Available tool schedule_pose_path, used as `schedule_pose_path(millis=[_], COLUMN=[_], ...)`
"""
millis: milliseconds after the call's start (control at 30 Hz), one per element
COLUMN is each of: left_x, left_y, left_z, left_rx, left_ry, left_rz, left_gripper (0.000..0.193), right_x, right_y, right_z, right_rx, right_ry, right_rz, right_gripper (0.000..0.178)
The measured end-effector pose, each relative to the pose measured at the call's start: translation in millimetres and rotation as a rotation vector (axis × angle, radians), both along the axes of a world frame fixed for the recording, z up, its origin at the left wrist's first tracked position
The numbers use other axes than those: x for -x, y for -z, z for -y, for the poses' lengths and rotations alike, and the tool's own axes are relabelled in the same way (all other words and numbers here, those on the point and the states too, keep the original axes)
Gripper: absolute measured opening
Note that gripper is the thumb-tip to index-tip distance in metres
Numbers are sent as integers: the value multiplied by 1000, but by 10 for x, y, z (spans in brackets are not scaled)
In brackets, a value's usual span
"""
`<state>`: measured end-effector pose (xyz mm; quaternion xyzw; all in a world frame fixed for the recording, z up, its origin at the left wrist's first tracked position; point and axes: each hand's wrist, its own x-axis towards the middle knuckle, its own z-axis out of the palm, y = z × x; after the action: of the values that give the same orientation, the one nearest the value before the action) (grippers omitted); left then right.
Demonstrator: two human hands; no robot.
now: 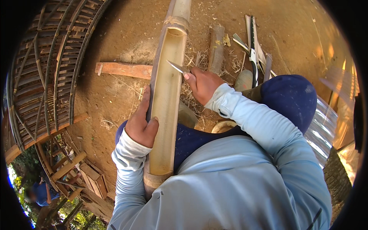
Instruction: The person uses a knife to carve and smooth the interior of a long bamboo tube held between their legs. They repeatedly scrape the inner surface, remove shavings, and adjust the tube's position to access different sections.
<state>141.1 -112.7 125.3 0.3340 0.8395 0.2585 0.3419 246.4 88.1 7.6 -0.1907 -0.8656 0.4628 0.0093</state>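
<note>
A long split bamboo section (165, 96) lies lengthwise in front of me, its hollow face up, with a node at the far end and another close to my body. My left hand (141, 122) grips its left wall, fingers along the outside and thumb over the rim. In my right hand (205, 83) is a knife, closed in the fingers at the right rim; the handle is hidden in the fist. The narrow pointed blade (177, 66) reaches leftward over the hollow. Whether its edge touches the bamboo I cannot tell.
A reddish wooden board (122, 70) lies left of the bamboo on the dirt floor. Beyond my right hand are a short log (216, 49), pale shavings, and a black-and-white saw (253, 57) on bamboo strips. A slatted bamboo structure (50, 69) stands left; a person (42, 193) is at lower left.
</note>
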Motion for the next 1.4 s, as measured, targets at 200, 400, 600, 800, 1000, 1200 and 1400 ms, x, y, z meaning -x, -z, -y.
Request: schedule_pose_path(millis=[200, 400, 600, 800, 1000, 1200, 1400], left_x=[-5, 21, -11, -13, -25, -11, -18], left_y=[-26, 66, 20, 38, -8, -13, 24], left_z=[-27, 20, 11, 19, -24, -32, 41], left_rx=[28, -6, 21, -8, 3, 26, -7], left_ry=[-18, 74, 20, 23, 7, 17, 33], left_rz=[-1, -156, -38, -57, -33, -26, -60], left_gripper=[73, 75, 72, 73, 73, 73, 74], right_x=[17, -17, -143, -128, 33, -10, -158], right_y=[3, 59, 42, 61, 143, 120, 30], right_z=[22, 70, 134, 143, 9, 12, 155], right_rx=[-31, 6, 67, 35, 31, -6, 68], right_ry=[-7, 8, -9, 19, 35, 13, 20], right_rz=[-54, -51, -35, -94, -99, -72, 7], right_gripper=[40, 40, 42, 42, 41, 42, 45])
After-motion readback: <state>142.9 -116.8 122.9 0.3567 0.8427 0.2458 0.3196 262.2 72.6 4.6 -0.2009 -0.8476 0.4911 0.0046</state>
